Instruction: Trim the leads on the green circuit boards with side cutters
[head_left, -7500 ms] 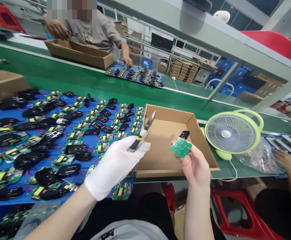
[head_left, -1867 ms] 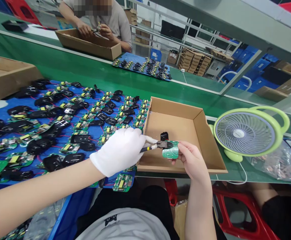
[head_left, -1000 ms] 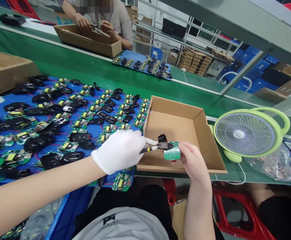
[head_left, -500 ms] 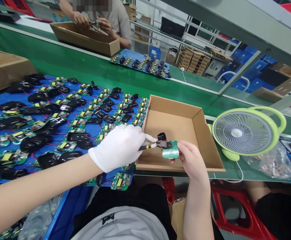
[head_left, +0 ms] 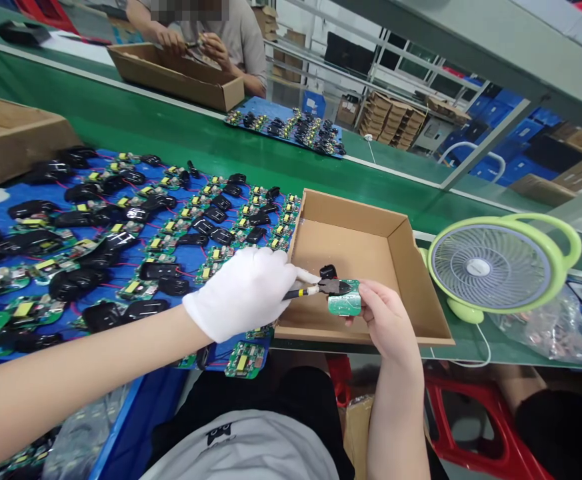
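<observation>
My left hand point(head_left: 248, 290), in a white glove, is closed around the dark handles of a pair of cutting pliers point(head_left: 307, 292). Their metal jaws lie across the upper part of a green circuit board point(head_left: 345, 304). Bare, my right hand point(head_left: 383, 313) pinches the board at its right edge, with the flat soldered side facing up. Just behind the jaws shows a black plastic piece point(head_left: 327, 271); how it joins the board is hard to see. Board and pliers are over the near part of a shallow cardboard box point(head_left: 345, 247).
Left of the box, a blue tray point(head_left: 1, 207) carries many circuit boards wired to black casings. A green fan point(head_left: 493, 263) and a plastic bag point(head_left: 551, 327) stand on the right. Across the bench, a person point(head_left: 221, 53) works over another cardboard box point(head_left: 175, 77).
The whole view has shifted slightly, moving things a little to the right. The board is tilted a bit differently under the jaws; both hands keep their holds.
</observation>
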A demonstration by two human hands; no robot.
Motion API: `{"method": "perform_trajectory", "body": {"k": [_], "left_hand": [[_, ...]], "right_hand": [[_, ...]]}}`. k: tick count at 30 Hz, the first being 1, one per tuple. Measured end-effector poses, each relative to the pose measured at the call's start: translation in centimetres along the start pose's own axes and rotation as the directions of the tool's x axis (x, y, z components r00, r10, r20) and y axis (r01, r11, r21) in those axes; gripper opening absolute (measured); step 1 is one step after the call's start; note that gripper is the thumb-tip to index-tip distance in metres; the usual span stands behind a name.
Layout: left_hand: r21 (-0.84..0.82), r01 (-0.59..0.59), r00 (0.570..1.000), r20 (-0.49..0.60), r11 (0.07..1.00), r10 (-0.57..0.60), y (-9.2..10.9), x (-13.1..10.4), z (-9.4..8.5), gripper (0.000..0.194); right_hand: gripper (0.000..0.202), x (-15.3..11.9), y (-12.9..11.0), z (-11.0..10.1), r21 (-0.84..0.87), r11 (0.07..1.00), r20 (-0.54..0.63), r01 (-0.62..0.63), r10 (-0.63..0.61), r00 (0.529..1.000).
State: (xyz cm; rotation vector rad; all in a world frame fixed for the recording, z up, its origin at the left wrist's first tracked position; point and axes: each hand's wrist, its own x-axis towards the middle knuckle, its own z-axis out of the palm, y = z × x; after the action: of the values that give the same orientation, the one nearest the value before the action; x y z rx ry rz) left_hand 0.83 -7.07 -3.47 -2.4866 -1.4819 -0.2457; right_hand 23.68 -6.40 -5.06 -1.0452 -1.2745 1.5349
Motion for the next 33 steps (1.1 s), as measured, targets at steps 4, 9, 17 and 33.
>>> {"method": "perform_trajectory", "body": {"k": [4,9,17,33], "left_hand": [[0.022,-0.006,1.0,0.022,1.0,0.006,-0.1,0.2,-0.5,0.018],[0.022,-0.028,0.999,0.041,0.999,0.027,-0.5,0.5,-0.8,0.022],[0.018,-0.037,0.999,0.004,0.999,0.037,-1.0,0.7,0.0,0.026],[-0.034,0.083,0.992,0.097,0.996,-0.079,-1.2,1.3,-0.3,0.016]], "right_hand": [[0.026,0.0,-0.1,0.1,-0.005,1.0,0.008,-0.005,0.006,1.0],[0.026,0.0,-0.2,0.1,-0.011,1.0,0.017,-0.023,0.023,1.0],[0.027,0.1,-0.2,0.1,-0.009,0.999,0.018,-0.035,0.035,0.999],[0.029,0.3,-0.4,0.3,0.004,0.999,-0.009,-0.05,0.05,0.999]]}}
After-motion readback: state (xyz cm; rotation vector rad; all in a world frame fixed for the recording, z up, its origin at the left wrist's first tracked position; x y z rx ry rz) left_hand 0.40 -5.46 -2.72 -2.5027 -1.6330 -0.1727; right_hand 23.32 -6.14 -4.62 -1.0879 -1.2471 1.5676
